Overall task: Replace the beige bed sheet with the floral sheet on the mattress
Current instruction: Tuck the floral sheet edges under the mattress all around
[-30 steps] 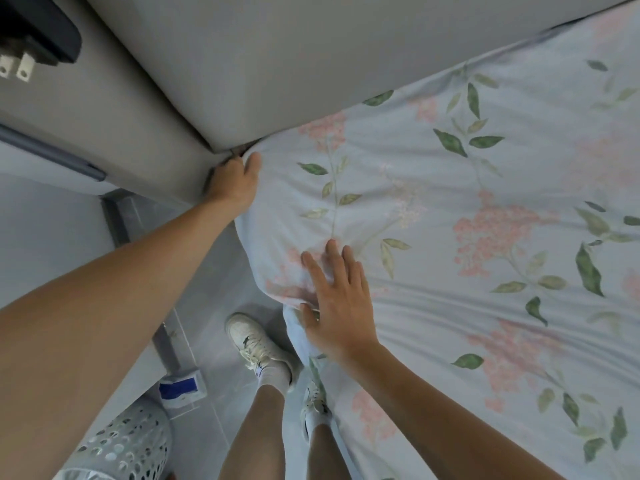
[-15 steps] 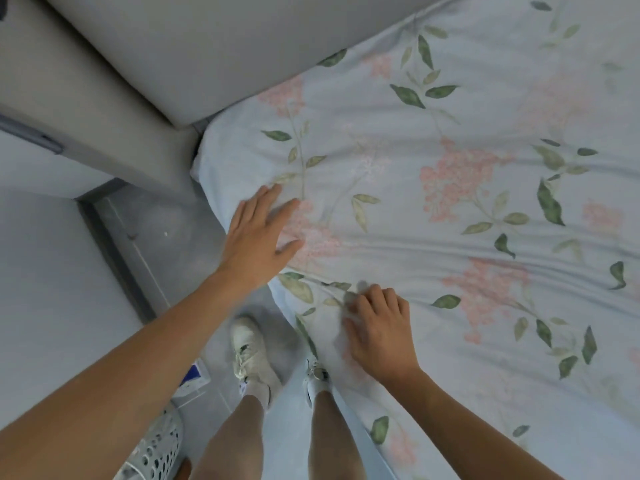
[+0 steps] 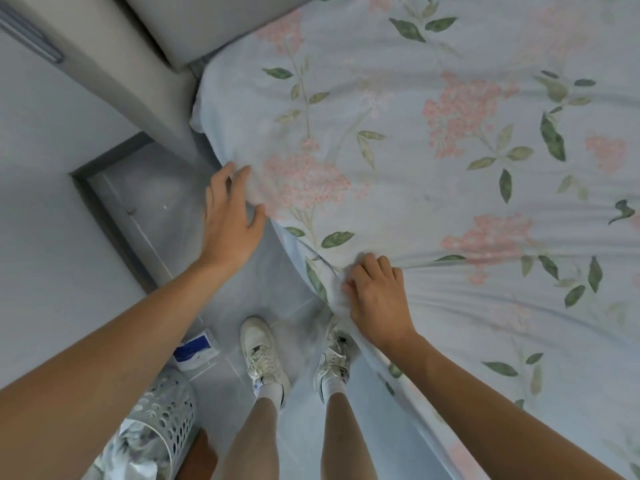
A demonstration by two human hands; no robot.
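Observation:
The floral sheet (image 3: pixel 433 188), pale blue with pink blossoms and green leaves, covers the mattress across the right and top of the head view. My left hand (image 3: pixel 230 216) lies at the mattress's side edge, fingers loosely spread and touching the sheet's hanging edge. My right hand (image 3: pixel 377 296) is lower on the same edge, its fingers curled into a bunched fold of the floral sheet. Wrinkles run from that fold toward the right. No beige sheet shows.
A grey padded headboard (image 3: pixel 221 26) stands at the top left against the mattress corner. My feet in white shoes (image 3: pixel 263 351) are on the grey floor beside the bed. A perforated white basket (image 3: pixel 152 427) and a blue-and-white packet (image 3: pixel 195 351) sit at the lower left.
My left hand has left the corner by the headboard and come down along the sheet's side edge. My right hand went from lying flat to gripping a fold of the sheet.

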